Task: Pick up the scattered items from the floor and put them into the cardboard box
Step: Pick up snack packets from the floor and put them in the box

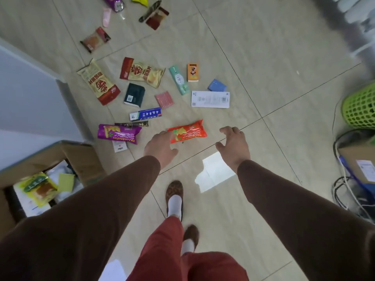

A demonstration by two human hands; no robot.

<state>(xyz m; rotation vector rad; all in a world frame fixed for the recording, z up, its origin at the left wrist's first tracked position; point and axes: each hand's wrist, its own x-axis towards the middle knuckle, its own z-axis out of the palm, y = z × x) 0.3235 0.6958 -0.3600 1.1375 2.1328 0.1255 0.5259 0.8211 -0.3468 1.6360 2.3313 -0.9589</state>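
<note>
Several packets and small boxes lie scattered on the tiled floor. An orange snack packet (pixel 187 131) lies nearest, with my left hand (pixel 160 148) just at its left end, fingers apart and empty. My right hand (pixel 234 146) hovers open to the right of that packet, holding nothing. A purple packet (pixel 118 133) lies further left, a blue-and-white tube box (pixel 145 114) above it. The open cardboard box (pixel 81 159) stands at the lower left with a yellow-green packet (pixel 39 188) and papers inside.
A white cabinet (pixel 30 94) rises along the left beside the box. A green mesh basket (pixel 360 106) stands at the right, with cables (pixel 345 191) and another carton below it. My feet (pixel 174 197) stand on the tiles near the bottom centre.
</note>
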